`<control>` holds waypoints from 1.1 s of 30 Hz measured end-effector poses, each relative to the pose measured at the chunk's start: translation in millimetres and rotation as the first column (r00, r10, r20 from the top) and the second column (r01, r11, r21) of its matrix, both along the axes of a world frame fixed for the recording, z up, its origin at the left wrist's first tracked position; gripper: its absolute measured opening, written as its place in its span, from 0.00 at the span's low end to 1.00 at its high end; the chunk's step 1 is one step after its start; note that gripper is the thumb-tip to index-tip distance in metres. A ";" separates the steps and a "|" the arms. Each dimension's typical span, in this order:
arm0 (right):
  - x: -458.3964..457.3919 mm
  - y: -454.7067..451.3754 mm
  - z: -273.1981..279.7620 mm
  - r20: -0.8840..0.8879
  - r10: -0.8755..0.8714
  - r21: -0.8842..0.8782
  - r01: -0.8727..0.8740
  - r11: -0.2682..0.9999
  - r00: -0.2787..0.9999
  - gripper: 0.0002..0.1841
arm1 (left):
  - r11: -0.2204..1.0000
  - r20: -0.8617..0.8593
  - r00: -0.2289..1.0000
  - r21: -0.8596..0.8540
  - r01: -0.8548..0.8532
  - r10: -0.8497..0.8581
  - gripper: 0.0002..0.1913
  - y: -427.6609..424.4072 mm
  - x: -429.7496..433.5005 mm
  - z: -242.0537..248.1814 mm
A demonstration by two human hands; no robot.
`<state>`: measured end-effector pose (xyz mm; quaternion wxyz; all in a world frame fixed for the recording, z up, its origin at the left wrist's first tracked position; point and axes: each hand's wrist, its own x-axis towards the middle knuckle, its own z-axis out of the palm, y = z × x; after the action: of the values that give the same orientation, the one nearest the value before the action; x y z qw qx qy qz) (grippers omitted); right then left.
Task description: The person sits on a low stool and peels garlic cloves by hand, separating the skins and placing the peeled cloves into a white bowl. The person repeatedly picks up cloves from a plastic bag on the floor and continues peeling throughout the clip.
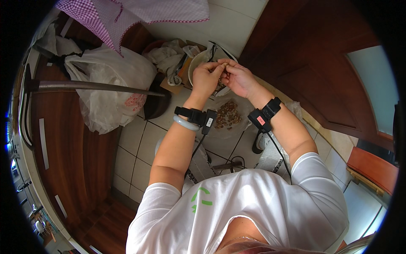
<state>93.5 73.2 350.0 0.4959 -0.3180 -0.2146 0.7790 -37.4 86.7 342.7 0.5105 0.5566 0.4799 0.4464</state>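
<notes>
My left hand (205, 78) and my right hand (240, 79) meet over a white bucket (191, 70). Fingertips of both hands pinch a small pale-brown piece (225, 64), perhaps a nut or seed; it is too small to tell which. Partly hidden behind my hands, brownish bits (219, 85) lie inside the bucket. Closer to me on the tiled floor, a heap of small brown nuts or seeds (227, 116) rests on a clear plastic bag (243, 122).
A stuffed white plastic bag (111, 82) hangs against the wooden cabinets (63, 133) at left, near a dark metal bar (95, 86). Crumpled plastic (166, 55) lies beside the bucket. A brown wooden door (304, 63) stands at right. Checked cloth (142, 11) hangs above.
</notes>
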 end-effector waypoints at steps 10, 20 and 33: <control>5.5 1.0 -1.5 -0.199 0.031 -0.108 -0.053 0.993 0.979 0.22 | 0.981 0.036 0.994 0.159 -0.107 0.103 0.08 -1.3 -6.4 23.0; 12.4 -3.4 3.3 -0.406 -0.044 -0.288 -0.083 0.954 0.913 0.18 | 0.983 0.006 0.986 0.079 -0.167 0.167 0.10 7.7 -11.6 -5.8; 48.5 -16.8 -41.0 0.035 0.093 -0.206 -0.084 0.975 0.995 0.09 | 0.963 -0.522 0.853 0.223 0.150 -0.013 0.17 12.7 -35.9 -52.8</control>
<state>142.0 56.4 309.0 0.4206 -0.3748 -0.1582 0.8109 -73.3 99.4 290.0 0.3059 0.7367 0.5131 0.3169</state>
